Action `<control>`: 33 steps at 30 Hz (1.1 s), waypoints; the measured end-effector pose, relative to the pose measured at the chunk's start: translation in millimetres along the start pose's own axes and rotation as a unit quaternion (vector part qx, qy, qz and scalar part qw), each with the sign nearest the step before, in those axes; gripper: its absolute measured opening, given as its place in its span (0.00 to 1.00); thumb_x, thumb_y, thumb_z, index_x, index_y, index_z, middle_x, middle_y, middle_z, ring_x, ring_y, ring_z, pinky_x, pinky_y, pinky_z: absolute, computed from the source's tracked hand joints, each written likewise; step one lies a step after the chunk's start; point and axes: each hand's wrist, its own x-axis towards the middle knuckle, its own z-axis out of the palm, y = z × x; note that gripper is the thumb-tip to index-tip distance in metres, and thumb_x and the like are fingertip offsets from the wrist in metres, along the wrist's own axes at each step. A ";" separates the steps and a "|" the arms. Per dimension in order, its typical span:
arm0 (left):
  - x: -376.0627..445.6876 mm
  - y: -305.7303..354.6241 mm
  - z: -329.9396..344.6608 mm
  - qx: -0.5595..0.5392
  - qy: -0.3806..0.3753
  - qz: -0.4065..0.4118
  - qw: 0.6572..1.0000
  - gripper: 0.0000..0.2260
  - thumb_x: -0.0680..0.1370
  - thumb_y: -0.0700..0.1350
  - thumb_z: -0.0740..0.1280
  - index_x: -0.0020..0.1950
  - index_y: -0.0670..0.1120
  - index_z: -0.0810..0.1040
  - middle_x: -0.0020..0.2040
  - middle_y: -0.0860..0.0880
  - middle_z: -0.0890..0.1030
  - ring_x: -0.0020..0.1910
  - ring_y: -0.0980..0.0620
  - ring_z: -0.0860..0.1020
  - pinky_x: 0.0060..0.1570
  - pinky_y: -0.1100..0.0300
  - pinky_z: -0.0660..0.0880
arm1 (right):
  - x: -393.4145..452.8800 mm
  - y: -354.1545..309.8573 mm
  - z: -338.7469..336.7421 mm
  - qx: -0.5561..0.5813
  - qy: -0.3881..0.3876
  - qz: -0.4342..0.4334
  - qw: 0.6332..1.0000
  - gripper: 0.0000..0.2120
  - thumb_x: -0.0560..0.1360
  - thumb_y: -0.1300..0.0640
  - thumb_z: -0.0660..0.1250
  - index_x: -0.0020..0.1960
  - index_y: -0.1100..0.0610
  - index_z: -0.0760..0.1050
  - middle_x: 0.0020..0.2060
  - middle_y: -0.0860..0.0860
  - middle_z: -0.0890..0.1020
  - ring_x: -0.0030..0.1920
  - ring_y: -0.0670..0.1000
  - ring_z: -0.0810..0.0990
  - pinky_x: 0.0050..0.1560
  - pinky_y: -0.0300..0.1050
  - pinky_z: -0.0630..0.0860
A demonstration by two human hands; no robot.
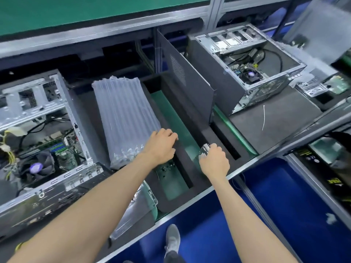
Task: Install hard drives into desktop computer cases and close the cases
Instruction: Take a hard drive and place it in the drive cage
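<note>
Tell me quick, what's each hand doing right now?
Left hand: fingers curled over the black foam edge.
Right hand: gripping a small clear plastic piece.

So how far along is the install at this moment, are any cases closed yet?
None look closed. The left case and the right case both lie open with boards exposed, and a dark side panel stands loose between them. In hand: the right hand pinches a small clear item, too blurred to identify; the left hand rests by the air-cushion pack. Drive fitting and closing remain.
</note>
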 end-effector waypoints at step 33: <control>18.7 22.7 -40.6 -0.569 0.000 -0.166 0.806 0.10 0.79 0.41 0.66 0.57 0.51 0.83 0.54 0.50 0.85 0.60 0.45 0.80 0.59 0.50 0.78 | -41.7 -130.3 -118.4 0.229 0.352 -0.279 0.864 0.13 0.70 0.57 0.77 0.50 0.60 0.78 0.26 0.49 0.78 0.25 0.55 0.71 0.34 0.42 0.63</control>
